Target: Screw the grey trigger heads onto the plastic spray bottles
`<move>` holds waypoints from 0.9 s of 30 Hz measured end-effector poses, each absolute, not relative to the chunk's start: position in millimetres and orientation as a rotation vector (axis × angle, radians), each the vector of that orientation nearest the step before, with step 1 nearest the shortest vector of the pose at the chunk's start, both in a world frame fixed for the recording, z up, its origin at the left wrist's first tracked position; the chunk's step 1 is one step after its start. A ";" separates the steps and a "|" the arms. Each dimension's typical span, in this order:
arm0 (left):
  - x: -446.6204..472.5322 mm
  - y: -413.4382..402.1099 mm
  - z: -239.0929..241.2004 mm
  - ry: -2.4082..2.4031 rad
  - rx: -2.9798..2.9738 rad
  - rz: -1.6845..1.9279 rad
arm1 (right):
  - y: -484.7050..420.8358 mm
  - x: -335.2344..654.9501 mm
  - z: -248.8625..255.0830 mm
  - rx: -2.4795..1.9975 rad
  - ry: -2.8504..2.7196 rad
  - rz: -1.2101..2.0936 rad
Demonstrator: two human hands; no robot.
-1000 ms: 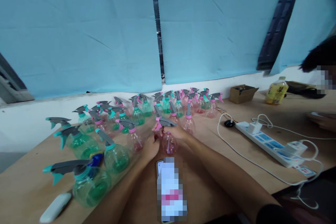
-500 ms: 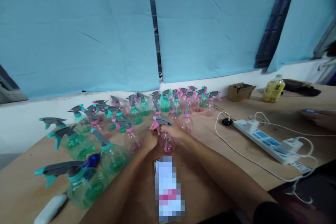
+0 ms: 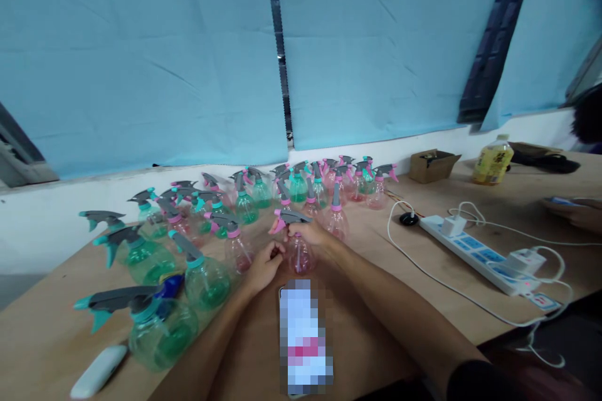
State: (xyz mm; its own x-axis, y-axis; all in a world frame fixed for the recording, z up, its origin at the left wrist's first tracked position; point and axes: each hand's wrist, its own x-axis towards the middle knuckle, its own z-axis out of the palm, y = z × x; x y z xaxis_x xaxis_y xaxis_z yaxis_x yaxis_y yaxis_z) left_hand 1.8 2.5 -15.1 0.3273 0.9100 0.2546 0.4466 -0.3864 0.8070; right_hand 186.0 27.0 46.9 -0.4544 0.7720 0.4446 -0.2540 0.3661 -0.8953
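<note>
A small pink spray bottle with a grey and pink trigger head stands on the wooden table in front of me. My right hand is wrapped round its neck just under the trigger head. My left hand has its fingers curled beside the bottle's left side, close to it or just touching. Behind and to the left stand several more spray bottles, green ones with teal triggers and pink ones with pink triggers.
A phone lies on the table between my forearms. A white power strip with plugs and cables runs on the right. A cardboard box and a yellow drink bottle stand at the back right. Another person's hand rests at the right edge. A white oblong object lies front left.
My left hand has come off the pink bottle's body and drawn back a little towards me. My right hand stays on the bottle's neck.
</note>
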 end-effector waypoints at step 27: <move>-8.5 -6.5 -16.0 1.214 1.868 0.952 | 27.0 178.4 47.8 -0.467 -1.638 1.231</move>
State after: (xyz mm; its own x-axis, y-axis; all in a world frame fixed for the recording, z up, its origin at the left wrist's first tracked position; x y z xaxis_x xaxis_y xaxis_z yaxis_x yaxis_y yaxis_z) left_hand -8.5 -6.5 -16.0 0.2893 0.9359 0.2008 0.4186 -0.3123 0.8528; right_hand 178.4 27.0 47.8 -0.4317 0.7660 0.4762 -0.2448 0.4086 -0.8792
